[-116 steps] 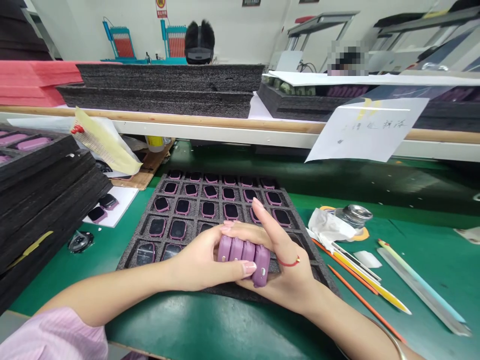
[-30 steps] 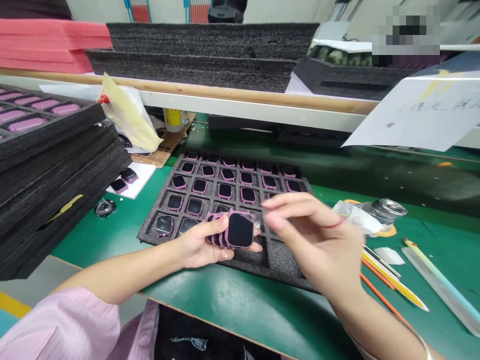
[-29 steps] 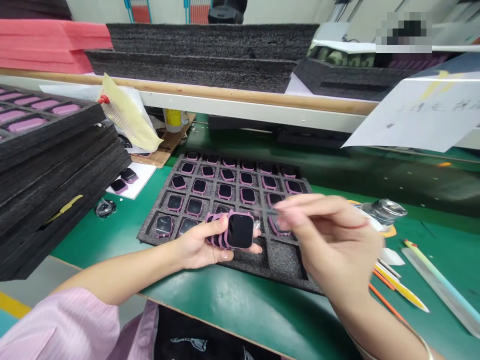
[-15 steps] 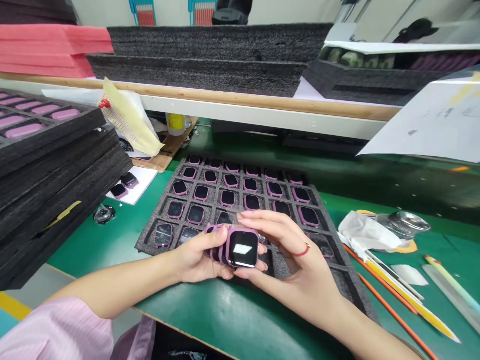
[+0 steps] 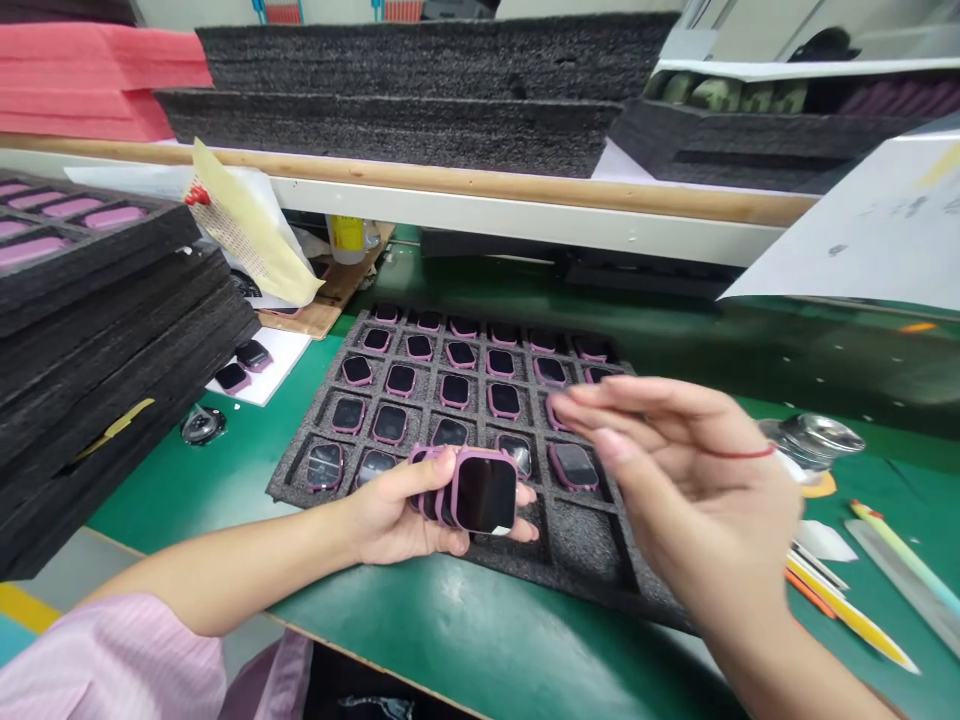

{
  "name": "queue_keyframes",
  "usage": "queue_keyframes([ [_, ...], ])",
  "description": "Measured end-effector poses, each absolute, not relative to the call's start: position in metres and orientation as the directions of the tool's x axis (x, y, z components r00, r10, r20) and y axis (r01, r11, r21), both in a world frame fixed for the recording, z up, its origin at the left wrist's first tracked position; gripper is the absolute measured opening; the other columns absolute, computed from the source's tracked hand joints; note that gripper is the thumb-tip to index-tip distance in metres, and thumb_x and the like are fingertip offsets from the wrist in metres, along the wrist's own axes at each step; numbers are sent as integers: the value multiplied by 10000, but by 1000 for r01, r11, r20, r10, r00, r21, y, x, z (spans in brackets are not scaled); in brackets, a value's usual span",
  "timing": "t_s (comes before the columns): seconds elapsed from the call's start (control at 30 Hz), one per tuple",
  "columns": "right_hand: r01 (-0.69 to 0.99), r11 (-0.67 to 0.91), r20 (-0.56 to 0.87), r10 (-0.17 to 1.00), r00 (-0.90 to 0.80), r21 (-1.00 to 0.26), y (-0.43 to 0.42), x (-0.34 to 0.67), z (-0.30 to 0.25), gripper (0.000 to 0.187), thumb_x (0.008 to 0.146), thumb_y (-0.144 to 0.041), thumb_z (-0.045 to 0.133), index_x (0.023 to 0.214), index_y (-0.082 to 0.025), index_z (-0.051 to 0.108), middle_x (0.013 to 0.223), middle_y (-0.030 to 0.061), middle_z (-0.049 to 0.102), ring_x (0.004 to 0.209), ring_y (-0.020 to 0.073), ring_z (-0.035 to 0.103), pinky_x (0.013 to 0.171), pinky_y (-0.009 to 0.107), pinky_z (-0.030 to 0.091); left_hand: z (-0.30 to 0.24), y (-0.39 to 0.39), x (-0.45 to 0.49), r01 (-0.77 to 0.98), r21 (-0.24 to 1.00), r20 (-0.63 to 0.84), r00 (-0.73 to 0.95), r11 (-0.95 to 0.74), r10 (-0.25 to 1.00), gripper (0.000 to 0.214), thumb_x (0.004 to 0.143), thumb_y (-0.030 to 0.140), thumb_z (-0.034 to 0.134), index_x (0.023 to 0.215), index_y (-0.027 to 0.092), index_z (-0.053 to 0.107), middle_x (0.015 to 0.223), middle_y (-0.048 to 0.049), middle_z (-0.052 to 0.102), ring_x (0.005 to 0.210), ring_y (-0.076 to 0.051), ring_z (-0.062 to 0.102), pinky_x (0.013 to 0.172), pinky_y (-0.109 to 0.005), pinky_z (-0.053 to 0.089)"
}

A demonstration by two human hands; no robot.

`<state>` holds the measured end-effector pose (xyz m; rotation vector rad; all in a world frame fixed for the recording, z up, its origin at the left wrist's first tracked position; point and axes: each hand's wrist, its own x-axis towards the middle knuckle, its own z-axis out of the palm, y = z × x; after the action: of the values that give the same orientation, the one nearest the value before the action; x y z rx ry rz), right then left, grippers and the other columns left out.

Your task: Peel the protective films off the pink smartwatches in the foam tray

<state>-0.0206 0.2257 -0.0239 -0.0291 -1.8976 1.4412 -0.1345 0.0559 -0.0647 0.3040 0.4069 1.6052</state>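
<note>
My left hand (image 5: 394,512) is closed round a small stack of purple watch bodies (image 5: 484,492), held on edge with the front dark screen facing me, just above the near side of a black foam tray (image 5: 571,545). Most pockets of the tray hold purple watches (image 5: 450,390) lying screen up; the near right pockets are bare. My right hand (image 5: 679,475) hovers to the right of the stack, apart from it and slightly blurred. Its fingers point left and are drawn together with the thumb in a pinch; anything between them is too small to make out.
A tall pile of black foam trays (image 5: 112,330) stands at the left, with two loose watches (image 5: 244,365) on white paper beside it. At the right lie a metal dish (image 5: 814,437), pencils (image 5: 847,610) and a ruler (image 5: 907,580). A shelf (image 5: 450,190) with more foam runs across the back.
Half a second ago my right hand's fingers were at the front watch of the stack; now that hand has drawn away to the right and up. The left hand still holds the stack.
</note>
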Motion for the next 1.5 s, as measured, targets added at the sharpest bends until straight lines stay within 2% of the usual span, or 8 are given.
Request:
queue_keyframes([
  [0.1,-369,541,628,438,-643,-756,233,-17,-20,190,883,-138,707,943,-318,727,892,6,772,828,236,766,775,424,679,-65,57,-135,-904,423,-49,-81,-52,996,435,797,430,808,1132,161,737,1103,-146,747,976,-256,750,519,-140,482],
  [0.27,-462,774,712,-23,-702,-432,231,2,-24,389,915,-164,655,1248,-360,696,1128,21,767,984,273,748,882,441,653,-68,57,-135,-908,415,-77,-96,-56,992,447,767,428,837,1096,142,739,951,-112,765,843,-199,755,516,-136,502],
  [0.47,-407,800,622,-55,-781,-441,210,16,-26,495,999,-131,393,1346,-391,630,1146,9,762,1105,260,713,990,435,602,-67,54,-134,-913,406,-169,-123,-45,978,483,710,397,888,1077,133,716,858,-54,746,628,-108,688,528,-160,528],
  [0.7,-517,831,685,-255,-683,-206,217,-4,-22,460,880,-151,680,1303,-325,631,989,10,794,887,249,741,822,420,621,-66,55,-132,-883,463,-164,-164,-71,973,528,708,445,880,1103,149,694,855,-41,716,631,-99,665,529,-164,504],
  [0.83,-410,860,664,-118,-738,-303,211,-19,-26,582,840,-374,780,1369,-287,552,810,17,719,691,209,656,658,390,560,-66,58,-126,-824,553,-161,-254,-126,954,492,679,437,898,1030,159,694,836,-56,719,689,-136,686,516,-162,473],
  [1.07,-400,715,597,31,-802,-574,207,-21,-27,504,781,-282,826,1226,-283,590,1049,55,717,942,236,679,795,391,573,-62,59,-125,-871,477,-187,-233,-119,954,445,686,497,876,881,121,741,706,-33,698,511,-59,565,453,-130,407],
  [1.23,-423,726,602,-15,-798,-542,210,-21,-23,488,795,-256,801,1226,-291,575,1069,60,724,998,255,686,926,466,539,-63,60,-129,-873,486,-112,-107,-40,988,569,682,551,859,989,80,771,856,-140,763,585,-98,658,475,-120,432],
  [1.5,-436,823,646,-114,-754,-364,212,-21,-23,491,845,-207,722,1300,-246,541,1122,83,713,1030,250,676,984,483,479,-63,56,-125,-872,486,-191,-177,-64,966,558,590,493,928,964,125,738,838,-111,756,652,-122,693,512,-130,476],
])
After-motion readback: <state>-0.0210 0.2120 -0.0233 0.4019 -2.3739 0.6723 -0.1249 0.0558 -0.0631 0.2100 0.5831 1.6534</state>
